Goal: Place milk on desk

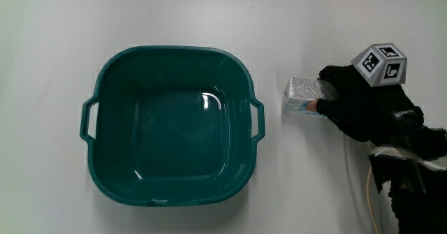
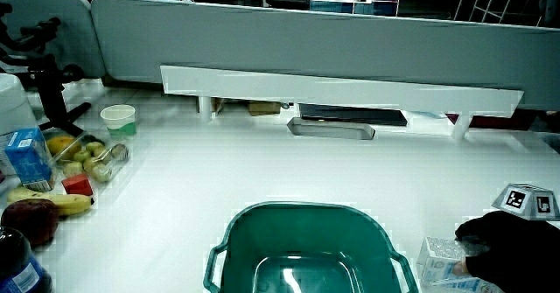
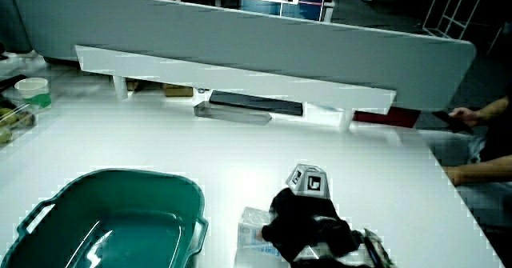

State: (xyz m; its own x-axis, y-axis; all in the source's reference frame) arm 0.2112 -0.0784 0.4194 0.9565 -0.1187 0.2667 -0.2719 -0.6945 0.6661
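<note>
From above, my hand point(image 1: 363, 108) is wrapped around the milk carton point(image 1: 302, 96), which lies on the white surface point(image 1: 314, 185) just beside the empty green basin point(image 1: 171, 126). In both side views my fingers point(image 2: 512, 249) grip the carton point(image 3: 256, 232) next to the basin's rim point(image 3: 196, 220).
</note>
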